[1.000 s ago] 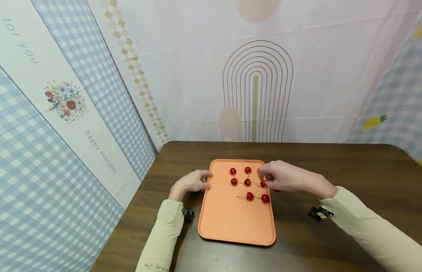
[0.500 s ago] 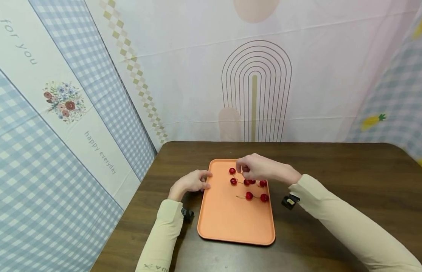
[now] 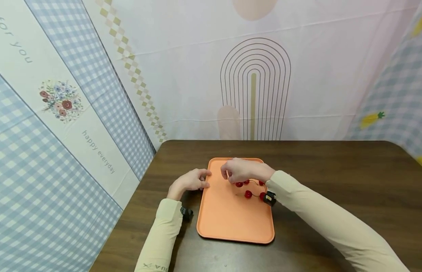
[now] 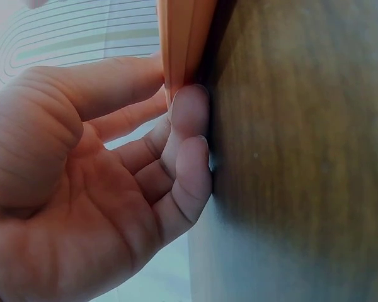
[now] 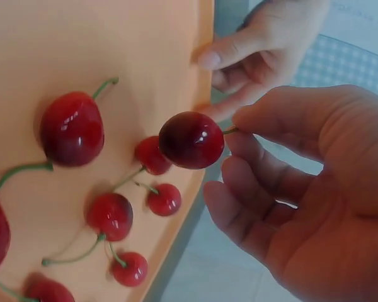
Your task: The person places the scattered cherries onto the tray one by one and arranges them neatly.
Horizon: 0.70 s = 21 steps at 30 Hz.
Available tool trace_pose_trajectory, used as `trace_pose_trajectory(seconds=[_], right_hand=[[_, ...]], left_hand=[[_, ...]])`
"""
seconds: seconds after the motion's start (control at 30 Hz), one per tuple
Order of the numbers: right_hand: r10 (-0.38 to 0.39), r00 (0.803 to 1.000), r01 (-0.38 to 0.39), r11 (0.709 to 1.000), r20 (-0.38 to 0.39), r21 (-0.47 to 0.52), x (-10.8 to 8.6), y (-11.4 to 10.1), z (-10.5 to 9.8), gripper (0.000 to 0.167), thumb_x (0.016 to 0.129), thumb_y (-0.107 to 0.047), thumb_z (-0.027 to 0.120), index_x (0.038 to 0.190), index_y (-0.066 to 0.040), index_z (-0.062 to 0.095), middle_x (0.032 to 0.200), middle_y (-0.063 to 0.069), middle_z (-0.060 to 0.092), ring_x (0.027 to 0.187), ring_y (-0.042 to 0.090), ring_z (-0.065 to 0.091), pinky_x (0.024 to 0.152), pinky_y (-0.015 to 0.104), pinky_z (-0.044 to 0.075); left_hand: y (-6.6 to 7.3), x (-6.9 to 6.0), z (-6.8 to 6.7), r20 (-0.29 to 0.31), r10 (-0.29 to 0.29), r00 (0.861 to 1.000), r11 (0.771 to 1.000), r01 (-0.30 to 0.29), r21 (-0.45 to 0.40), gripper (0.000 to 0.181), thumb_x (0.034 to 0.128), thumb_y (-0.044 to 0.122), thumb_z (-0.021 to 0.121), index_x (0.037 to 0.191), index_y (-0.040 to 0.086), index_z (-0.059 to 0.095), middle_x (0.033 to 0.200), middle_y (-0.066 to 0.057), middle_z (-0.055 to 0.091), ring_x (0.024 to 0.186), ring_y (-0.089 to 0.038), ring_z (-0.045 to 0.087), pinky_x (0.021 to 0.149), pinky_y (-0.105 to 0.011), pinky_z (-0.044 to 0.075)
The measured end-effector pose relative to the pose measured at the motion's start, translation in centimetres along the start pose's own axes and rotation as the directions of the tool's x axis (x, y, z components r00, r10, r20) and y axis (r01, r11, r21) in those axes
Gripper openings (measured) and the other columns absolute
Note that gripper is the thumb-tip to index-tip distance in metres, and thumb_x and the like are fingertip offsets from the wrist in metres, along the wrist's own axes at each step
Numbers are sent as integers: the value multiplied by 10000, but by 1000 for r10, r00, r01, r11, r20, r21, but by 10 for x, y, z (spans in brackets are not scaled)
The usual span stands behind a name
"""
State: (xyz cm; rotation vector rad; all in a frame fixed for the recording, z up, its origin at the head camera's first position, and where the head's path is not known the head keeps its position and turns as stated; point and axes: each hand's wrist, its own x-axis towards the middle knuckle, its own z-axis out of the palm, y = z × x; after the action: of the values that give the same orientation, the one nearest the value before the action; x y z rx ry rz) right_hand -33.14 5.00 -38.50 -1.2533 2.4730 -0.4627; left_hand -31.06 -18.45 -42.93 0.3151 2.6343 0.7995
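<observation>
An orange rectangular tray (image 3: 233,221) lies on the table with several red stemmed cherries (image 5: 72,129) on it. My left hand (image 3: 191,179) holds the tray's left rim. In the left wrist view, some of its fingers are curled against the outer side of the rim, low by the table. Over the upper part of the tray is my right hand (image 3: 241,170), pinching the stem of one dark red cherry (image 5: 191,139) between thumb and fingertips. That cherry hangs above the tray surface. In the head view, the right hand hides the cherries at the back.
Brown wooden table (image 3: 333,177) surrounds the tray. A patterned white cloth (image 3: 183,75) hangs behind it, and blue checked cloth (image 3: 13,170) hangs at the left. Two more cherries (image 3: 248,194) lie nearer the tray's right side, partly beside the right wrist camera.
My right hand has moved left across the tray from its right edge, carrying the cherry by its stem. The left hand stays on the rim, and the tray has not moved.
</observation>
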Motion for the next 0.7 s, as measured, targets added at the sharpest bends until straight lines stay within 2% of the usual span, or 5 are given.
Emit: trace_pose_trajectory(seconds=[0.1, 0.27, 0.53, 0.7], right_hand=[[39, 998, -39, 999, 46, -3, 5, -3, 5, 95, 907, -31, 599, 961, -61, 671, 733, -18, 569, 502, 101, 449, 537, 255, 390], [22, 998, -16, 996, 65, -90, 16, -9, 17, 58, 908, -57, 642, 881, -84, 686, 746, -30, 561, 549, 104, 434, 544, 241, 369], [-18, 996, 33, 986, 88, -164, 28, -18, 30, 161, 871, -34, 666, 746, -131, 637, 735, -45, 520, 686, 118, 484, 587, 219, 379], [31, 992, -10, 985, 119, -171, 32, -21, 37, 231, 879, -21, 655, 714, -172, 594, 710, -57, 507, 677, 106, 482, 567, 216, 377]], left_hand=[[1, -1, 0, 0, -1, 1000, 1000, 1, 3, 473, 932, 156, 670, 1385, 111, 540, 776, -44, 607, 622, -149, 534, 586, -262, 424], [1, 0, 0, -5, 12, 1000, 1000, -12, 7, 476, 932, 153, 669, 1387, 102, 537, 771, -44, 602, 629, -145, 543, 585, -255, 424], [0, 0, 0, -2, 11, 1000, 1000, -11, 13, 465, 933, 155, 666, 1378, 108, 542, 777, -42, 600, 623, -146, 534, 582, -254, 420], [-1, -1, -1, 2, 16, 1000, 1000, -16, 17, 464, 933, 158, 664, 1378, 109, 543, 787, -40, 601, 626, -142, 534, 582, -253, 425]])
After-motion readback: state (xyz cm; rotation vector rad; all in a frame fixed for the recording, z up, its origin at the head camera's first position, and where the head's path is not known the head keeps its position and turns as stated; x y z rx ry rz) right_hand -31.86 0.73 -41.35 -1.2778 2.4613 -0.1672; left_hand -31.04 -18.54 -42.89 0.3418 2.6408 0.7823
